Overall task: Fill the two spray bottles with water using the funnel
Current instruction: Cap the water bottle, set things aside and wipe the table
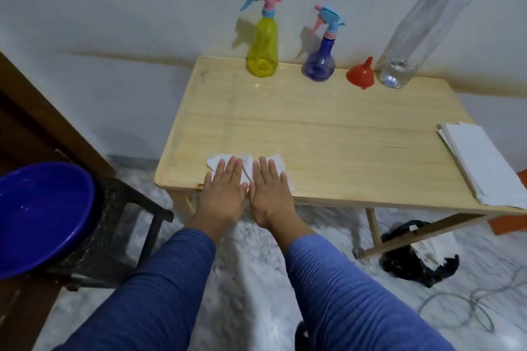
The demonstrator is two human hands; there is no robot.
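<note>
A yellow spray bottle (263,45) with a pink and blue trigger head stands at the back of the wooden table (328,134). Right of it stands a blue spray bottle (320,61) with a blue and pink head. A red funnel (361,74) lies wide end down beside it. A tall clear plastic bottle (419,28) with a little water at the bottom stands at the back right. My left hand (224,191) and my right hand (269,189) lie flat, side by side, on a white tissue (225,159) at the table's front edge.
A stack of white paper (482,162) lies on the table's right end. A blue basin (34,216) sits on a dark stool (128,208) at the left. A black bag (413,256) and a cable (467,305) lie on the floor under the table.
</note>
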